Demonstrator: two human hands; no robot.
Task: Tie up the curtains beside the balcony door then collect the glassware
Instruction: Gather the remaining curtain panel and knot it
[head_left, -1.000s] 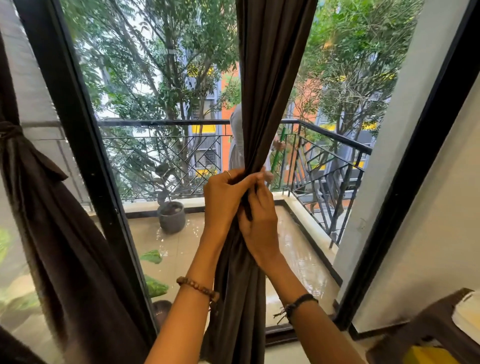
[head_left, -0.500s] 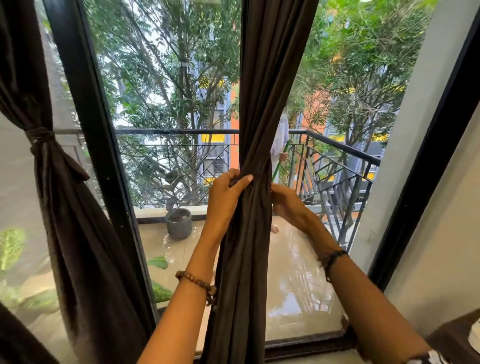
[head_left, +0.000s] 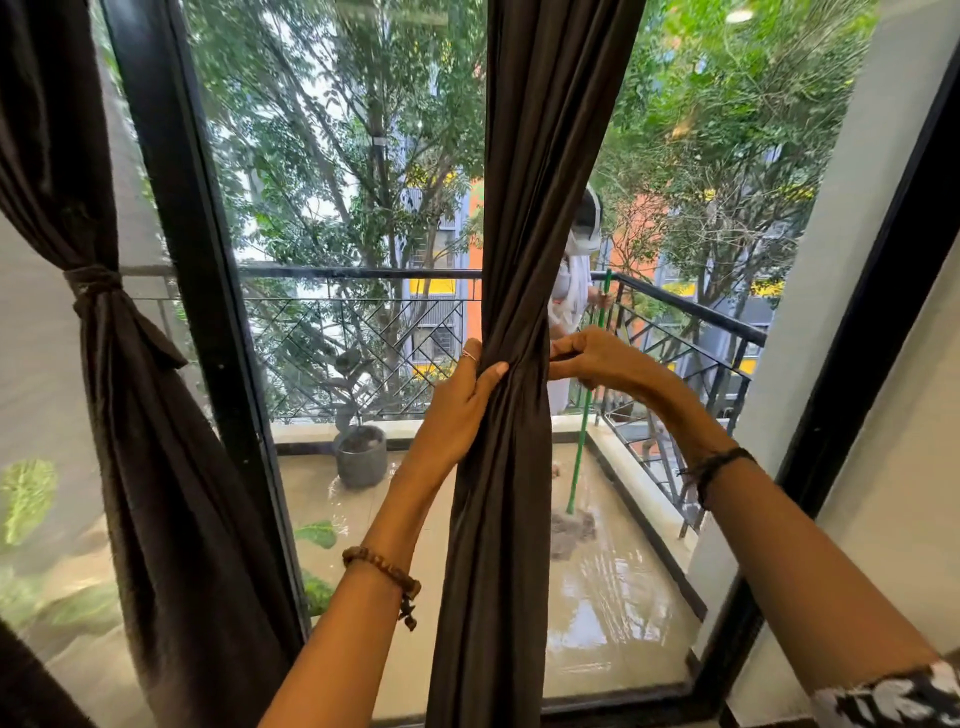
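Note:
A dark brown curtain (head_left: 519, 218) hangs bunched in front of the glass balcony door. My left hand (head_left: 462, 400) grips the gathered fabric from its left side at mid height. My right hand (head_left: 597, 358) pinches a dark strip of the curtain at its right edge, fingers closed. On the left, a second dark curtain (head_left: 156, 467) hangs tied with a knotted band (head_left: 93, 283). No glassware is in view.
Black door frames stand at left (head_left: 208, 338) and right (head_left: 857, 338). Outside, a person (head_left: 571, 291) with a green-handled mop (head_left: 582, 441) stands on the wet balcony floor. A grey plant pot (head_left: 361, 460) sits by the railing (head_left: 363, 273).
My right hand left the front of the bunched curtain and moved round to its right side. The view tilted up, and the tied left curtain came further into sight.

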